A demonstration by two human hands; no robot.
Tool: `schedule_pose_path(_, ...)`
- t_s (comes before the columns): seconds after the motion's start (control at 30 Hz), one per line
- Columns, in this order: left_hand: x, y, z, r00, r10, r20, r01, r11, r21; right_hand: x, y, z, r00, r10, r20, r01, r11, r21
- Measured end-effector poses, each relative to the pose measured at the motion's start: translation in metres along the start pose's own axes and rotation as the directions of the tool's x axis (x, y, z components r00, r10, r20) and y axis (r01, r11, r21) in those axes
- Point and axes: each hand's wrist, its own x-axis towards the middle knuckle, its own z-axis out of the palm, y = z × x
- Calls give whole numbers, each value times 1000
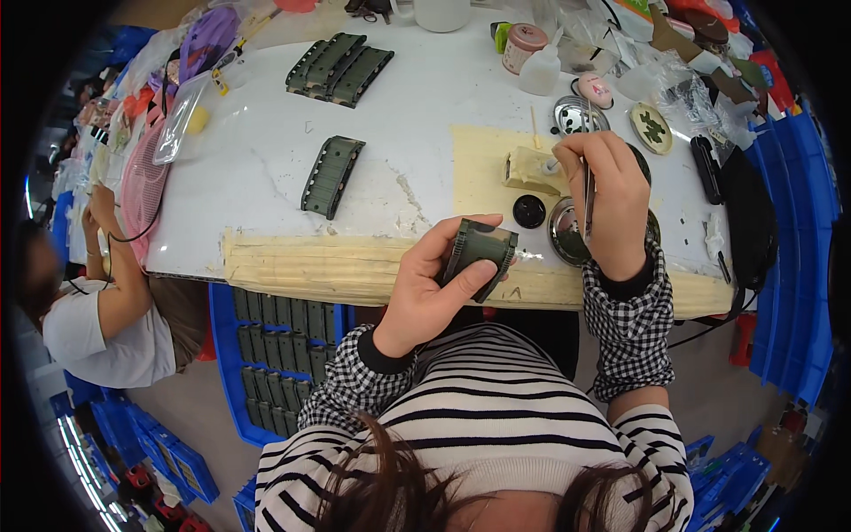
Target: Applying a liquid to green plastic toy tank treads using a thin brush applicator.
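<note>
My left hand (417, 288) is closed round a dark green, curved, ribbed plastic part (483, 251), held upright just above the table's near edge. In my right hand (618, 204) is a pair of thin metal tweezers (589, 199), pinched between thumb and fingers. The tweezers' lower end is over a round metal dish (562, 235), partly covered by the hand. Beside the right fingers stands a tape-wrapped block (529, 170) with a small bottle in it. A black round cap (529, 211) lies between the block and the green part.
More green curved parts (332, 177) lie on the white table (235, 177). A squeeze bottle (541, 71), pink jar (525, 49) and lid with green bits (651, 129) stand at the back right. Below left is a blue crate (232, 377) of green pieces. Another person (111, 310) sits left.
</note>
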Motion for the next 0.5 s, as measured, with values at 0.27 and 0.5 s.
schedule_pose_path(0.27,0,16,1,988,-56,-142,50,998,-47,0,-3,-13,998,-43,-45,44,999,21)
schedule_pose_path(0.5,19,23,-50,919,320,-230,-12,606,795,-21,-15,-47,997,76,-6,-73,976,203)
